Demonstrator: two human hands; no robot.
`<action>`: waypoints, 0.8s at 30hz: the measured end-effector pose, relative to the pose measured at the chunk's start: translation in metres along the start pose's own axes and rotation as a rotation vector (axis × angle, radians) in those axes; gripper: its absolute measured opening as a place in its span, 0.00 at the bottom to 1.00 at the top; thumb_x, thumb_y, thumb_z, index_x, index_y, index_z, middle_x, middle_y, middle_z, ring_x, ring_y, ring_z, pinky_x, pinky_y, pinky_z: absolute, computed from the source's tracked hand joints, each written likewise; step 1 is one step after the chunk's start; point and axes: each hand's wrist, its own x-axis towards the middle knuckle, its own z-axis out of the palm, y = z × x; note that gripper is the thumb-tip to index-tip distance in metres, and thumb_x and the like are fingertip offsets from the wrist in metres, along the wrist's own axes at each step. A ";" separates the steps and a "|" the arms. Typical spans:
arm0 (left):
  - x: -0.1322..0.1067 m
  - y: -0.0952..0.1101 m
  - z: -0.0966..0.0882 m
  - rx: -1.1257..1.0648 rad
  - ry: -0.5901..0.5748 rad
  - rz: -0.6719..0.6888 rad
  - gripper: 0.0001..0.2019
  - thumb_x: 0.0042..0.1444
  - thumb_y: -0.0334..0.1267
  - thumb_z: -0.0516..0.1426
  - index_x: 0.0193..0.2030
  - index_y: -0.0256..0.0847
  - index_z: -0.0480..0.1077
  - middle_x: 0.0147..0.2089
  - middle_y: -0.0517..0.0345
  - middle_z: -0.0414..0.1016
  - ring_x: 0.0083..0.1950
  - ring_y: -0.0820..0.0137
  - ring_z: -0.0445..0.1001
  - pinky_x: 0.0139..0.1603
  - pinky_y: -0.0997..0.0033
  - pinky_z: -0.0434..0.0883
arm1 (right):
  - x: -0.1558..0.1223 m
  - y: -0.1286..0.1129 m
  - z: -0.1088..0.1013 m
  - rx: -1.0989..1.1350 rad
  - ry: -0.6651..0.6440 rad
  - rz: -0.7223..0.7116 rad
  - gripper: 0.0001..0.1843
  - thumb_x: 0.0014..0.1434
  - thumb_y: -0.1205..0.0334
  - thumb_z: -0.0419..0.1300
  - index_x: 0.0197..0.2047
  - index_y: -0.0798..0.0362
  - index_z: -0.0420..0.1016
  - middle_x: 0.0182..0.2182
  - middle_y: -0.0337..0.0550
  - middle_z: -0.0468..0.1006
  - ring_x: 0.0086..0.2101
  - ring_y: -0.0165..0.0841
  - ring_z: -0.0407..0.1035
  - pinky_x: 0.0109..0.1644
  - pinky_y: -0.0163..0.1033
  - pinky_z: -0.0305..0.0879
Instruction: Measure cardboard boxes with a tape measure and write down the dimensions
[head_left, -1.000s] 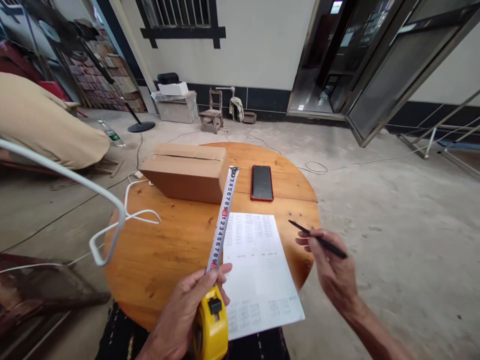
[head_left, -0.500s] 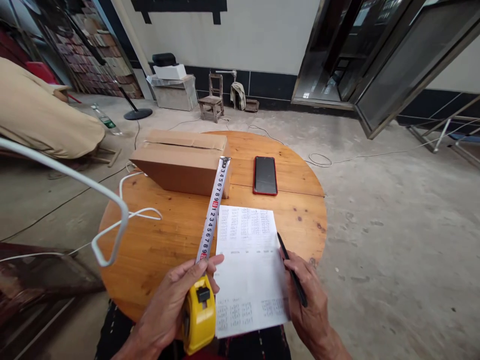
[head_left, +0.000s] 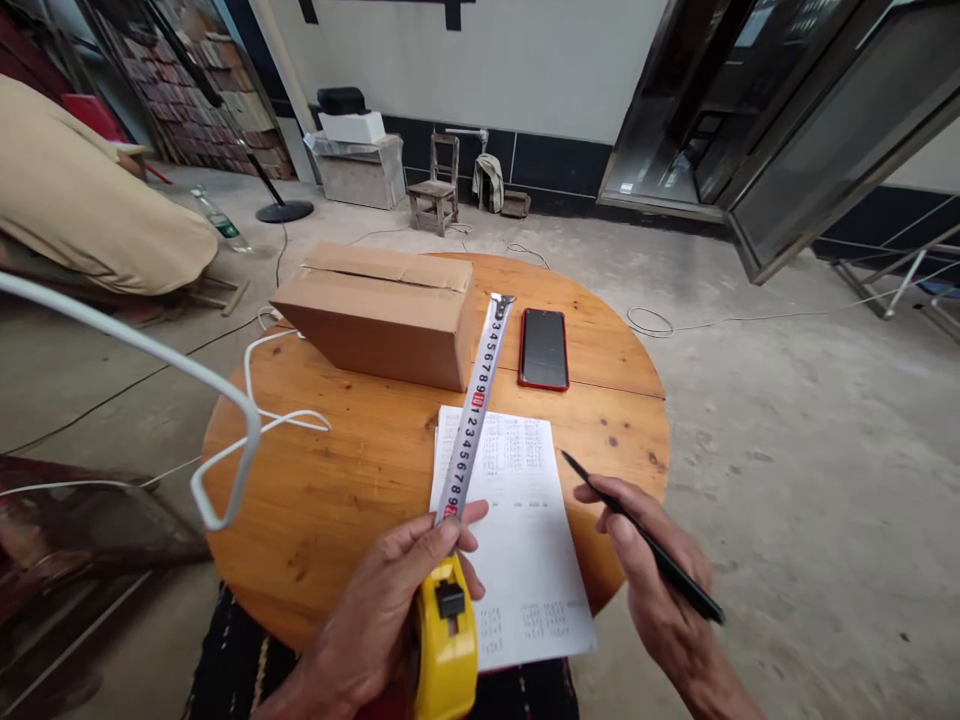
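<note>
My left hand grips a yellow tape measure near the table's front edge. Its white blade sticks out away from me, and its tip hangs beside the right end of a closed cardboard box. In my right hand is a black pen, held over the table's right front edge with its point toward a printed sheet of paper. The sheet lies flat between my two hands. A phone with a red case lies face up to the right of the box.
The round wooden table stands on a concrete floor. A white cable loops over its left side and a white bent tube crosses at the left. A small wooden chair, boxes and a fan stand line the far wall.
My right hand has lifted off the paper and shifted right with the pen. The tape blade has swung to the right, its tip now past the box's right end.
</note>
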 end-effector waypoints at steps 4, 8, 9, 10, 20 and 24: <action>0.010 -0.001 0.010 -0.066 -0.048 -0.056 0.12 0.53 0.45 0.60 0.32 0.36 0.73 0.29 0.46 0.80 0.21 0.76 0.68 0.23 0.78 0.62 | 0.018 -0.005 0.018 0.049 -0.109 -0.011 0.07 0.62 0.59 0.54 0.37 0.49 0.72 0.28 0.39 0.77 0.28 0.31 0.72 0.31 0.34 0.68; 0.019 -0.002 0.010 -0.122 -0.067 -0.088 0.12 0.54 0.44 0.60 0.33 0.35 0.73 0.31 0.46 0.80 0.21 0.77 0.69 0.23 0.79 0.62 | 0.030 0.000 0.034 0.109 -0.156 0.000 0.07 0.62 0.59 0.54 0.37 0.51 0.73 0.24 0.38 0.75 0.24 0.30 0.70 0.29 0.34 0.68; 0.021 -0.002 0.010 -0.128 -0.071 -0.088 0.12 0.54 0.44 0.60 0.32 0.35 0.73 0.33 0.45 0.80 0.21 0.77 0.69 0.23 0.79 0.63 | 0.032 0.001 0.037 0.127 -0.174 0.007 0.08 0.62 0.59 0.54 0.39 0.51 0.73 0.24 0.39 0.76 0.25 0.30 0.71 0.30 0.34 0.68; 0.023 -0.003 0.009 -0.129 -0.076 -0.090 0.12 0.54 0.43 0.60 0.32 0.35 0.73 0.35 0.44 0.80 0.22 0.76 0.70 0.24 0.79 0.63 | 0.034 0.002 0.040 0.140 -0.189 0.014 0.09 0.62 0.59 0.54 0.40 0.51 0.73 0.25 0.39 0.76 0.25 0.30 0.71 0.30 0.35 0.69; 0.030 0.002 0.004 -0.137 -0.114 -0.118 0.11 0.55 0.42 0.59 0.30 0.34 0.74 0.42 0.44 0.80 0.22 0.78 0.69 0.23 0.79 0.62 | 0.038 0.003 0.055 0.157 -0.209 0.075 0.09 0.62 0.59 0.53 0.36 0.52 0.73 0.19 0.35 0.70 0.20 0.28 0.65 0.23 0.32 0.63; 0.032 0.003 0.005 -0.124 -0.119 -0.113 0.12 0.55 0.43 0.59 0.28 0.35 0.74 0.37 0.47 0.80 0.20 0.78 0.68 0.22 0.78 0.60 | 0.038 0.003 0.057 0.055 -0.203 -0.009 0.08 0.62 0.62 0.53 0.36 0.51 0.74 0.21 0.37 0.72 0.21 0.28 0.67 0.23 0.33 0.63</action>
